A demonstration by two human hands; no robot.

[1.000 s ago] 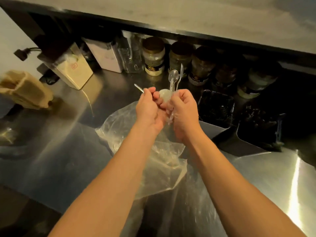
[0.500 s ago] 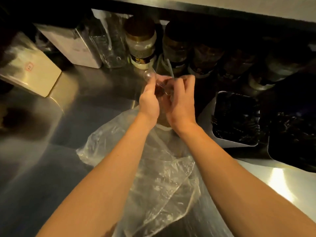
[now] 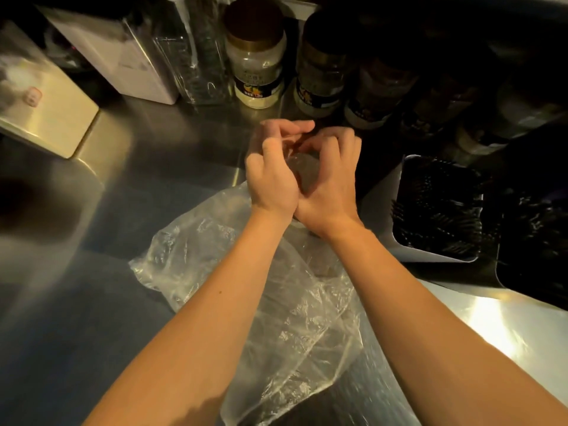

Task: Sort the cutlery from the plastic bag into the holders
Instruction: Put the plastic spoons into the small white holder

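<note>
- Cutlery point(image 3: 302, 170), clear plastic and hard to make out, sits bunched between our two hands above the far end of the plastic bag point(image 3: 246, 272); we cannot tell which pieces or how many.
- The bag lies crumpled and mostly flat on the steel worktop point(image 3: 123, 192), its mouth towards the hands, which suggests to us that its contents have largely been lifted out.
- Our left hand point(image 3: 272, 176) is curled, fingers bent over the top of the bunch, thumb side towards the right hand. It appears to grip the clear pieces, though the contact itself is blurred.
- Our right hand point(image 3: 330, 182) is also curled, its fingers arched over to meet the left hand's fingertips, closing on the same bunch from the other side.
- We judge the two hands are held together like this to gather or separate the pieces by type before dropping them in.
- The holders wait at the right: a white-walled holder point(image 3: 399, 207) already filled with black cutlery, and a second dark holder point(image 3: 534, 241) just beside it, further right.
- Along the back stand jars point(image 3: 256, 56), a clear container and a pale box point(image 3: 123, 59), none touched.
- A tilted cream-coloured box point(image 3: 61, 118) rests at the far left.
</note>
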